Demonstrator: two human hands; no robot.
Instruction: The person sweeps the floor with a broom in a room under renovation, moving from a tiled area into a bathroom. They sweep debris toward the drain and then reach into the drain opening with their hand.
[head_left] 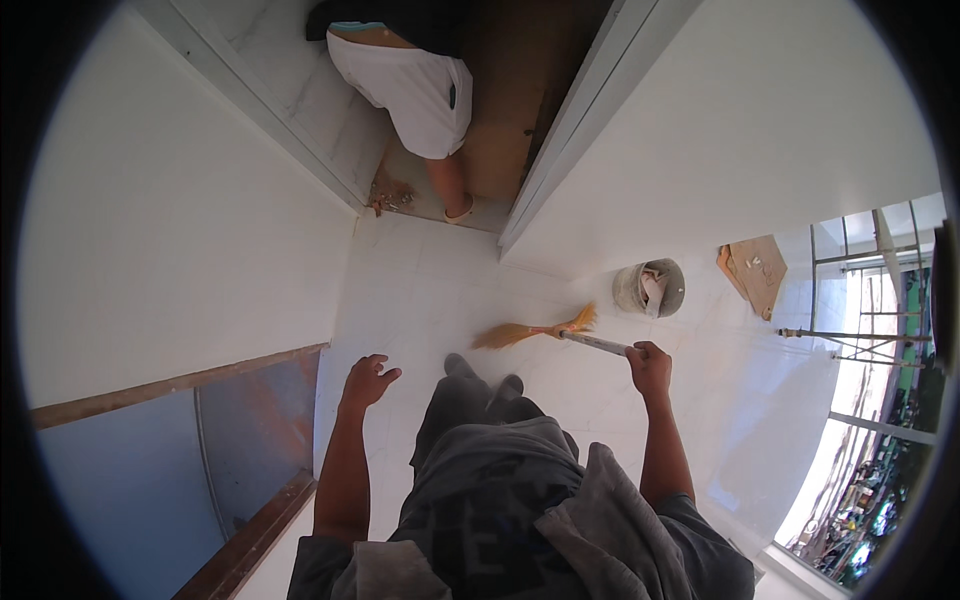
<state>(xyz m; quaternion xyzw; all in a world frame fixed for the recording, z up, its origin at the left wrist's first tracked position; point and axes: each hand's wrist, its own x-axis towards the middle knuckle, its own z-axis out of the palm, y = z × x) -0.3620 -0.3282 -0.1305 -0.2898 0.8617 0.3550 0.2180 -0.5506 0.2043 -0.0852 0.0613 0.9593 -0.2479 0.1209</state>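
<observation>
My right hand (650, 368) is closed around the handle of the broom (548, 330); its straw is ahead of my feet (457, 366), left of the bucket (629, 292). My left hand (371, 382) is loosely open and holds nothing. If I swing too wide to the right, the straw could knock the bucket over. A careless step by the other person (420, 95) could scatter the debris (393, 195). I count one broom, one bucket, one other person, one debris patch.
</observation>
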